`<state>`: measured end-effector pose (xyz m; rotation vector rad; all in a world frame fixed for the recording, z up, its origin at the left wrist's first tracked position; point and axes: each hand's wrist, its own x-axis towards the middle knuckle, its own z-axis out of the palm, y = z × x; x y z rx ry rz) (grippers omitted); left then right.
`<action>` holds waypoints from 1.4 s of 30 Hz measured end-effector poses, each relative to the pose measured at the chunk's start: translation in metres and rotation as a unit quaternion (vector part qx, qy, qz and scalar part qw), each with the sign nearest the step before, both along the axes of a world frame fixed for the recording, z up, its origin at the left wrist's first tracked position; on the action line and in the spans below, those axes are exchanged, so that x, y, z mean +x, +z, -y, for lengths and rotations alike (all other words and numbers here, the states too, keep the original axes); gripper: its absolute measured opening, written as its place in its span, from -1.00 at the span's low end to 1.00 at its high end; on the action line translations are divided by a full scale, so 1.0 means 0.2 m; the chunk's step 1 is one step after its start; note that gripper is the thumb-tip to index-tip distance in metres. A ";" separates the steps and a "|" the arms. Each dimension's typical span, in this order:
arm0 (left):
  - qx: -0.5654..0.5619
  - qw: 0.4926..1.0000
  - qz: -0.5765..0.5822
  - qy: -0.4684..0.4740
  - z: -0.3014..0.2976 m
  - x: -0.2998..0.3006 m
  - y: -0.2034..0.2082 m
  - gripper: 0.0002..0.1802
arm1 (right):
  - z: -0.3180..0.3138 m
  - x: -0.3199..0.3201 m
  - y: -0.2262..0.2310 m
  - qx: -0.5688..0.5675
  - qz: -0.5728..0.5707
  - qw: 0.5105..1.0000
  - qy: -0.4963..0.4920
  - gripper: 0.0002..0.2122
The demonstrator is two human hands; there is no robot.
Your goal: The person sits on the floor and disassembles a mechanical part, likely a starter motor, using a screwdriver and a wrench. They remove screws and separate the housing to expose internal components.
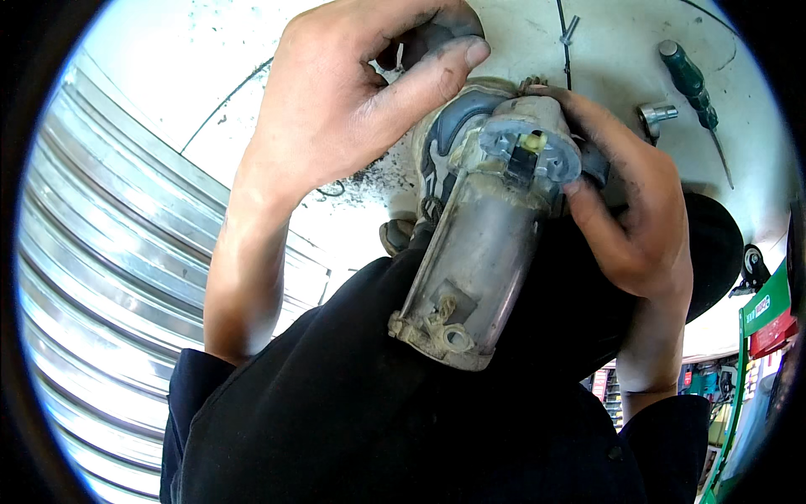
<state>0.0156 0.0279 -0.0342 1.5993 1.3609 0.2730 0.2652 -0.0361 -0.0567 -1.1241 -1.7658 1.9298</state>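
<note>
A dusty grey cylindrical motor [478, 260] lies slanted across my dark-clothed lap. Its far end has a round metal cap with an opening, where a black block [522, 161] and a small yellowish piece show. My right hand [634, 193] is wrapped around that far end, thumb and fingers on either side of the cap. Above and left of the motor, apart from it, my left hand [361, 84] is held up with its thumb and fingers curled together. A thin pale sliver shows between those fingers, too small to name.
A green-handled screwdriver [690, 80], a short metal socket [656, 118] and a small bolt [571, 30] lie on the pale floor. Dark crumbs are scattered near my shoe [445, 126]. Ribbed metal sheeting [117, 277] fills the left; a caster wheel [753, 267] and green-framed shelf stand right.
</note>
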 end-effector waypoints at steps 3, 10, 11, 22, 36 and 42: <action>-0.004 1.000 0.002 0.004 0.01 0.01 -0.01 -0.86 | 0.00 0.01 0.00 0.032 0.009 0.999 0.012 -0.49; 0.013 1.000 -0.023 0.014 0.07 0.01 0.05 -0.86 | 0.00 0.02 0.02 -0.006 0.037 0.999 0.014 -0.48; 0.026 0.999 -0.023 0.011 0.08 0.00 0.06 -0.87 | 0.01 0.02 0.02 -0.010 0.041 0.999 0.011 -0.48; -0.017 0.999 0.012 0.029 0.15 -0.01 0.05 -0.86 | 0.04 0.01 0.01 0.002 0.037 0.999 -0.017 -0.50; -0.003 1.000 -0.005 0.015 0.13 0.01 0.07 -0.87 | 0.04 0.01 0.01 -0.045 0.030 0.997 -0.049 -0.55; -0.015 1.000 -0.008 0.022 0.14 -0.01 0.06 -0.87 | 0.04 0.01 0.00 -0.039 0.025 0.998 -0.054 -0.56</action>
